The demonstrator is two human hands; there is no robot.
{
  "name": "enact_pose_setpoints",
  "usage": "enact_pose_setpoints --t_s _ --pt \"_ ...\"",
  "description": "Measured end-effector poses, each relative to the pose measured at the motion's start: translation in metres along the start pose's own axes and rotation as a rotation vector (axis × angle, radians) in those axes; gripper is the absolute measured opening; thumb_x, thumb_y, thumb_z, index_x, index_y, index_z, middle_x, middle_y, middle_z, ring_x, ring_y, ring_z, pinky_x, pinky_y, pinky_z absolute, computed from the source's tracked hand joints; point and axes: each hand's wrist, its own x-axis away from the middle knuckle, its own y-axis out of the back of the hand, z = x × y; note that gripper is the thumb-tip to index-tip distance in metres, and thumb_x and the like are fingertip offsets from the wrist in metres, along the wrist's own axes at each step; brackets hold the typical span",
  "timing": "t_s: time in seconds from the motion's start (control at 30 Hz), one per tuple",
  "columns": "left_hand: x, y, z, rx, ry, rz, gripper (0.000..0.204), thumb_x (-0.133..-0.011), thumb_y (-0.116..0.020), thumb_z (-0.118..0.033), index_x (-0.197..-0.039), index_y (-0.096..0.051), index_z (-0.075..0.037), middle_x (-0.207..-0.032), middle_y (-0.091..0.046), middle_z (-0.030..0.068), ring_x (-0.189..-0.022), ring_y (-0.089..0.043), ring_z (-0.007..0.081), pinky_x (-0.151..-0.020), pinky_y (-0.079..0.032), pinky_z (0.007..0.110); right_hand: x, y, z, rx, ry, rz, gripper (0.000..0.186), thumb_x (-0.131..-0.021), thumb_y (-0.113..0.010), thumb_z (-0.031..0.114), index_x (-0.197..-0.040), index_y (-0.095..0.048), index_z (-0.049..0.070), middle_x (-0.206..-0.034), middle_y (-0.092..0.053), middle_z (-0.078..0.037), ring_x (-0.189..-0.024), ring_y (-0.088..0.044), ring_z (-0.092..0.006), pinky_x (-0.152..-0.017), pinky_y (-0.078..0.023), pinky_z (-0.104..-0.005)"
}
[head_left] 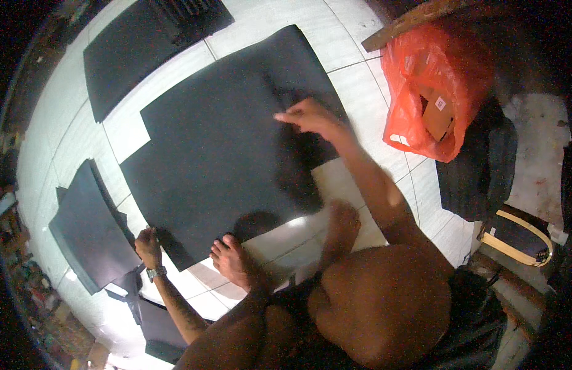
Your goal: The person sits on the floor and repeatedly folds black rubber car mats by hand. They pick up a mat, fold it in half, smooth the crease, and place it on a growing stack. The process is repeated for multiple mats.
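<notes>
The large black sheet (218,154) is lying flat on the white tiled floor (366,92), filling the middle of the view in front of the person, with a step-shaped notch at its upper left side and another at its lower right. The right hand (313,118) is reaching in over the right part of the sheet, and its forefinger is pointing out toward the left while the other fingers are curling in toward the palm; the fingertips are blurring, so whether they are pinching something small or touching the sheet cannot be told. A dark shadow is falling on the sheet beneath this hand. The left hand (148,246), wearing a wristwatch (156,272), is resting at the sheet's lower left edge, its fingers folding close together; whether they are clamping the edge or only lying beside it cannot be made out. A bare foot (231,262) is standing at the sheet's near edge, toes reaching it. Smaller dark panels are lying around: one (91,228) to the left, another (131,61) at the upper left with a ribbed black piece (184,15) lying over it. A red plastic bag (400,74) is sitting at the upper right, with brown cardboard (435,120) showing inside.
</notes>
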Motion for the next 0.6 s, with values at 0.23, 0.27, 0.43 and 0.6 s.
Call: enact_pose_setpoints --t_s 0.23,0.27,0.43,0.6 --pt "0.000 -0.006 0.015 0.027 0.031 -0.032 0.021 -0.093 -0.068 -0.019 -0.094 -0.073 0.002 -0.081 -0.074 0.0159 -0.071 -0.071 0.0250 -0.068 -0.053 0.037 0.005 -0.018 -0.021 -0.183 0.061 -0.147 0.043 -0.085 -0.078 0.045 -0.083 -0.075 0.003 -0.065 -0.062 -0.004 -0.057 -0.054 -0.0122 -0.057 -0.046 -0.0324" --pt "-0.003 -0.008 0.017 0.036 0.026 -0.028 0.021 -0.093 -0.068 -0.018 -0.094 -0.073 0.002 -0.080 -0.074 0.0156 -0.069 -0.071 0.0243 -0.066 -0.053 0.037 0.010 -0.017 -0.023 -0.153 0.065 -0.139 0.043 -0.085 -0.079 0.045 -0.082 -0.074 0.002 -0.064 -0.060 -0.004 -0.057 -0.053 -0.0118 -0.056 -0.045 -0.0323" --pt "0.000 -0.007 0.020 0.137 0.052 -0.003 0.017 -0.093 -0.066 -0.014 -0.094 -0.073 0.001 -0.079 -0.074 0.0134 -0.067 -0.068 0.0199 -0.062 -0.051 0.035 0.062 -0.043 -0.055 -0.045 0.108 -0.206 0.047 -0.085 -0.079 0.046 -0.078 -0.072 0.000 -0.060 -0.057 -0.003 -0.057 -0.051 -0.0104 -0.055 -0.044 -0.0322" --pt "0.003 -0.006 0.016 0.080 -0.047 -0.027 0.015 -0.091 -0.069 -0.012 -0.095 -0.073 0.002 -0.083 -0.075 0.0144 -0.073 -0.072 0.0204 -0.066 -0.053 0.034 0.052 -0.062 -0.067 -0.032 0.223 -0.451 0.049 -0.085 -0.079 0.044 -0.072 -0.068 -0.001 -0.060 -0.059 -0.006 -0.056 -0.052 -0.0123 -0.055 -0.043 -0.0325"
